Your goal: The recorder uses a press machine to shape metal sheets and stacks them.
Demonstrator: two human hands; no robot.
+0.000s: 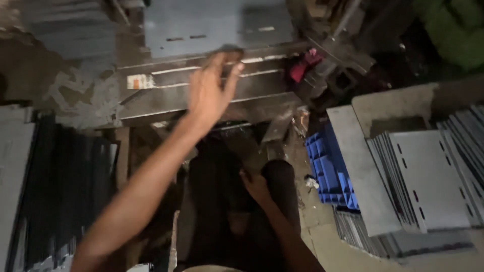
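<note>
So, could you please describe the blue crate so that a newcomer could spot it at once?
Start at the big stack of grey slotted metal sheets on the right. Wedged against its left edge, partly under a plain grey sheet, sits the blue crate. It is the only bright blue, ribbed plastic thing among grey metal.

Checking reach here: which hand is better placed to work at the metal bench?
Likely the left hand: it is stretched out over the bench, while the right hand rests low on the knee.
</note>
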